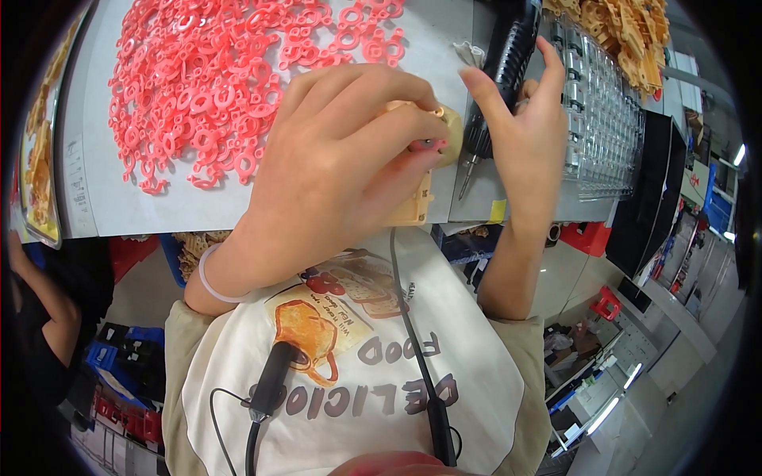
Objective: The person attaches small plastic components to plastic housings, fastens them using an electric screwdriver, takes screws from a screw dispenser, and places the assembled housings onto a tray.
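Observation:
My left hand point(337, 155) is closed on a cream-yellow plastic part point(417, 205), its fingers curled over the top and covering most of it. By the fingertips a small bit of pink plastic with a dark spot point(429, 145) shows. To the right, my right hand point(520, 131) is beside a black electric screwdriver point(502, 71), thumb and forefinger stretched apart on either side of its body. The other fingers are partly hidden. The screwdriver is tilted, its thin metal bit pointing down toward the table edge.
Many pink plastic pieces point(198, 87) are heaped on the grey table point(167, 213) at the left. Clear plastic trays point(607, 131) stand at the right, with yellow parts point(631, 36) beyond. A yellow-filled tray point(41, 159) lies far left, near another person's arm point(48, 297).

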Available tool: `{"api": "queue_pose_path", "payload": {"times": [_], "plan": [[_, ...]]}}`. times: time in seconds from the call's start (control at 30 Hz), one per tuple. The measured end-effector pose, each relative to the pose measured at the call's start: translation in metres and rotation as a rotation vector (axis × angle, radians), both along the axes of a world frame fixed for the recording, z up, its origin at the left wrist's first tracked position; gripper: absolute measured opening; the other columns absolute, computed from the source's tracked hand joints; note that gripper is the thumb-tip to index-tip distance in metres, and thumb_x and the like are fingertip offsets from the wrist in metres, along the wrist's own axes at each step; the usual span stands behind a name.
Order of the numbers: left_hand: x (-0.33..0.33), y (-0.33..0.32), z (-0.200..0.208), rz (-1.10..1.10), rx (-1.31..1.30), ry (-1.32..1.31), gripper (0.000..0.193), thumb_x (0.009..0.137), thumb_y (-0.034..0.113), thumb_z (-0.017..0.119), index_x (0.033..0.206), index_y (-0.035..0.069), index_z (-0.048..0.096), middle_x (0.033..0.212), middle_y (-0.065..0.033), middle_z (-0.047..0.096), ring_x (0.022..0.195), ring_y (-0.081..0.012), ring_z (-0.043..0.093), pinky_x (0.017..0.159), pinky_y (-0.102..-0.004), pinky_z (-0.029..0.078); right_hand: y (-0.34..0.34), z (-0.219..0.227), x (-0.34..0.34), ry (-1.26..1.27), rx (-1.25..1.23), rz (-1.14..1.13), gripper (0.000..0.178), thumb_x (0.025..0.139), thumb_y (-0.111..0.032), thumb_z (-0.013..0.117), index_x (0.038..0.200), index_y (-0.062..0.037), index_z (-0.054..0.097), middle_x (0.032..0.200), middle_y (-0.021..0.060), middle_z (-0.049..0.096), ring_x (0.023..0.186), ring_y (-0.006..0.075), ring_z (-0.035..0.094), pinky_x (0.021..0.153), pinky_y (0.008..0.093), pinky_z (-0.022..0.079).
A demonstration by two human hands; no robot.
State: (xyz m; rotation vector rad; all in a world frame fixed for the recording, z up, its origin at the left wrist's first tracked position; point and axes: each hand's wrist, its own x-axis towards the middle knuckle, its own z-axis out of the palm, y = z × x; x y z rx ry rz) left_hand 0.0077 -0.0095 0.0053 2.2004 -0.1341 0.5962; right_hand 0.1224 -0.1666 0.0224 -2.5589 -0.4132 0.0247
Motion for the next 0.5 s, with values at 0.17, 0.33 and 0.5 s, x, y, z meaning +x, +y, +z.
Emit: {"api": "queue_pose_path", "payload": {"times": [0.17, 0.33, 0.5], "plan": [[-0.002, 0.004, 0.002, -0.011, -0.113, 0.047, 0.020, 0.071, 0.005, 0.077, 0.089, 0.006, 0.069, 0.098, -0.0056, 0.063, 0.094, -0.0243, 0.061, 0.082, -0.0362, 0.044, -0.004, 0.000, -0.006, 0.132, 0.507, -0.052, 0.072, 0.079, -0.010, 0.078, 0.138, 0.0047, 0.039, 0.080, 0.0067, 0.067, 0.067, 0.0112, 0.060, 0.062, 0.0249, 0.047], [0.002, 0.002, -0.002, -0.062, -0.181, 0.028, 0.025, 0.069, 0.006, 0.078, 0.091, 0.009, 0.068, 0.096, -0.0047, 0.062, 0.095, -0.0252, 0.061, 0.081, -0.0365, 0.044, -0.032, 0.060, 0.002, -0.206, 0.772, 0.251, 0.076, 0.080, -0.014, 0.072, 0.140, 0.0094, 0.031, 0.082, 0.0184, 0.063, 0.066, 0.0214, 0.063, 0.063, 0.0305, 0.055], [-0.001, -0.001, -0.008, -0.006, -0.198, 0.021, 0.027, 0.067, 0.005, 0.078, 0.091, 0.010, 0.068, 0.096, -0.0029, 0.063, 0.097, -0.0248, 0.060, 0.082, -0.0367, 0.045, -0.011, 0.135, 0.072, 0.257, 1.158, 0.527, 0.044, 0.080, -0.032, 0.058, 0.098, 0.0076, 0.052, 0.079, 0.0156, 0.052, 0.073, 0.0257, 0.056, 0.077, 0.0417, 0.050]]}}
